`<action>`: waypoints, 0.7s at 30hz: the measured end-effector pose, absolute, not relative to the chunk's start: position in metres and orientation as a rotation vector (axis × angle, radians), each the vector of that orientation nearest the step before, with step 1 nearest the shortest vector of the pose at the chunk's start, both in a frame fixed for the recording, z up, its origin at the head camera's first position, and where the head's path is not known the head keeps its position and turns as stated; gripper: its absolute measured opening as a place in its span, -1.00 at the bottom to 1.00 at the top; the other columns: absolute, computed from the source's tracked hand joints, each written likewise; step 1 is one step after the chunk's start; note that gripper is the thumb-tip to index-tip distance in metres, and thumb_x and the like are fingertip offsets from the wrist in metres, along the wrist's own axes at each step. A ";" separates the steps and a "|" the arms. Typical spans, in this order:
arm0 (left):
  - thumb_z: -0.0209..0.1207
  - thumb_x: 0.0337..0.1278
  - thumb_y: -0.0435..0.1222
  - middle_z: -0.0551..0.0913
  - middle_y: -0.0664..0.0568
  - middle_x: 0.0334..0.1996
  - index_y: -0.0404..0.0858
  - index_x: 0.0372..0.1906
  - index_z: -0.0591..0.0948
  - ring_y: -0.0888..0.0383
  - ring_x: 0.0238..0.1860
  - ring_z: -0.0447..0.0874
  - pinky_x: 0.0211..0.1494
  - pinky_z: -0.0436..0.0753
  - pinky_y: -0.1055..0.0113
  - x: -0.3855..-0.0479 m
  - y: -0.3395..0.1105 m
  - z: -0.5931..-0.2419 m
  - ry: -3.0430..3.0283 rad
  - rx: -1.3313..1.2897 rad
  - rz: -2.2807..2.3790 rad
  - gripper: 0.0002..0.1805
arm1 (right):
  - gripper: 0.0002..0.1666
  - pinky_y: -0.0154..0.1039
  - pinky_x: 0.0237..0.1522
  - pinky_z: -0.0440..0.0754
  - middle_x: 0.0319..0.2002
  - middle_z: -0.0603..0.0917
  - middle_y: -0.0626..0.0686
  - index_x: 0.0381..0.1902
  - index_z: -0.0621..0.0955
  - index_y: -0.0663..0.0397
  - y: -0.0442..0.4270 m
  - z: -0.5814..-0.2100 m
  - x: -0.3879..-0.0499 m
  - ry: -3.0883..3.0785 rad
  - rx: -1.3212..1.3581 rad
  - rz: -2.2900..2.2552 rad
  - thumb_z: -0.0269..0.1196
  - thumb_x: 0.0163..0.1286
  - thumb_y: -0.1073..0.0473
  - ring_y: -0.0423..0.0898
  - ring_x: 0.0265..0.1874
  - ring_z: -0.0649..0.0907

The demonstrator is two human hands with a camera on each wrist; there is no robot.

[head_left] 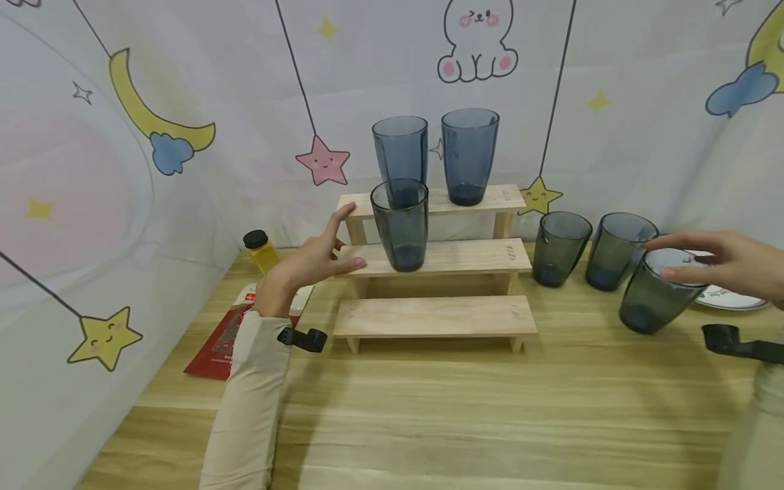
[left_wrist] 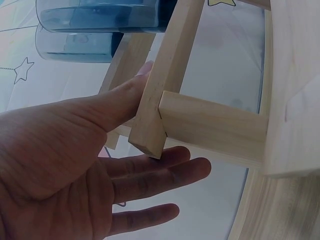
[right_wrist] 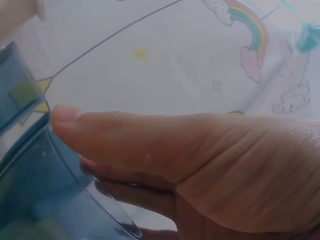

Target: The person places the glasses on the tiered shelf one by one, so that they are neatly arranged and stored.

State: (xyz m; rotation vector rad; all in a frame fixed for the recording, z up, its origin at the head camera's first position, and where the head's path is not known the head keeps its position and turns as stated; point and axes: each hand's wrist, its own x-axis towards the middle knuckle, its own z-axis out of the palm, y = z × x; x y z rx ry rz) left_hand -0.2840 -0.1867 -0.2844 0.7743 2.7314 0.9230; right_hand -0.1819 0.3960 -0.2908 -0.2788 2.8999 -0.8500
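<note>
A three-step wooden stand (head_left: 435,318) stands on the table, seen from the front. My left hand (head_left: 309,262) touches its left end, thumb on the middle step and index finger reaching up to the top step. In the left wrist view, the other fingers (left_wrist: 165,178) stretch out straight past the board's end. One blue-grey glass (head_left: 401,228) stands on the middle step, and two more glasses (head_left: 469,156) on the top step. At the right, my right hand (head_left: 729,262) holds another glass (head_left: 658,296) by its rim; whether its base touches the table cannot be told.
Two glasses, a nearer-left one (head_left: 560,252) and its neighbour (head_left: 615,255), stand right of the stand. A white plate (head_left: 729,298) lies behind the held glass. A yellow bottle with a black cap (head_left: 262,252) and a red packet (head_left: 214,347) sit at the left by the cloth backdrop.
</note>
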 end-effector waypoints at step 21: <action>0.27 0.33 -0.07 0.50 -0.40 0.17 0.23 0.59 -0.27 -0.25 0.11 0.57 0.13 0.52 -0.14 -0.286 -0.187 -0.287 2.740 0.751 0.917 0.05 | -0.01 0.31 -0.13 0.57 0.38 0.08 0.50 0.50 0.07 0.32 0.393 -0.301 -0.180 2.824 -0.358 -0.769 0.38 0.35 0.16 0.62 0.15 0.35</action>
